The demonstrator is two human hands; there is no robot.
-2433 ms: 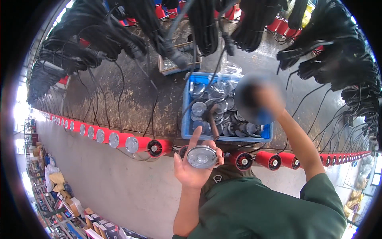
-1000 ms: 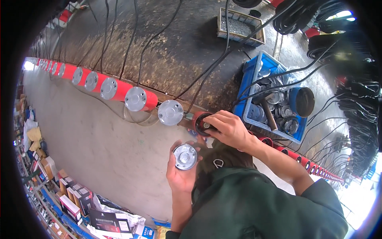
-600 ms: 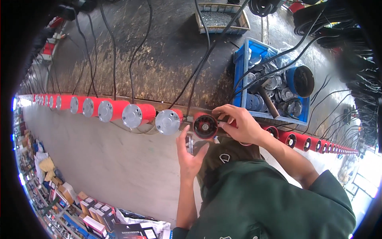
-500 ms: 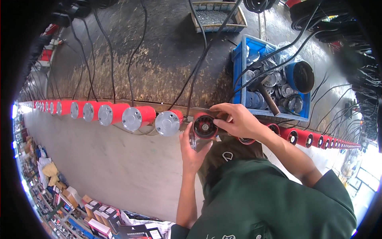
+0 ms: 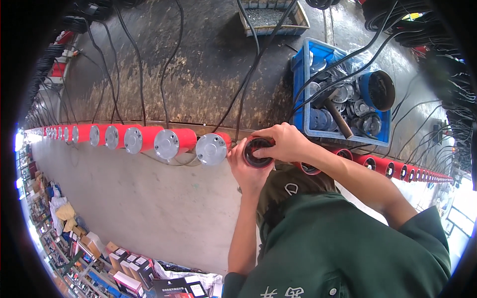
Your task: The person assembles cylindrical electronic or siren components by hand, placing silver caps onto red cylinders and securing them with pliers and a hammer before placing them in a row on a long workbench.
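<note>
A red cylindrical housing point(image 5: 254, 159) with a dark open end faces me in the row along the bench edge. My left hand point(image 5: 249, 174) is closed round its lower left side, fingers on the wall. From the right, my right hand point(image 5: 287, 143) lies over the top of the rim. Its curled fingertips dip into the opening, and whatever they pinch there is hidden. Just left stands a similar housing with a silver end cap point(image 5: 211, 149). To the right, below my right forearm, sits an open red housing point(image 5: 310, 169).
Capped red housings point(image 5: 169, 144) line the edge leftward; open ones point(image 5: 388, 168) continue rightward. Black cables point(image 5: 242, 94) hang across the dark bench point(image 5: 198, 74). A blue crate point(image 5: 304, 116) holds metal caps, a blue can and a hammer-like tool. Farther back is a tray point(image 5: 301, 20) of small grey parts.
My left hand has come up and closed round the housing. The right hand has moved in over the rim, with fingertips now inside the opening. The view has shifted slightly.
</note>
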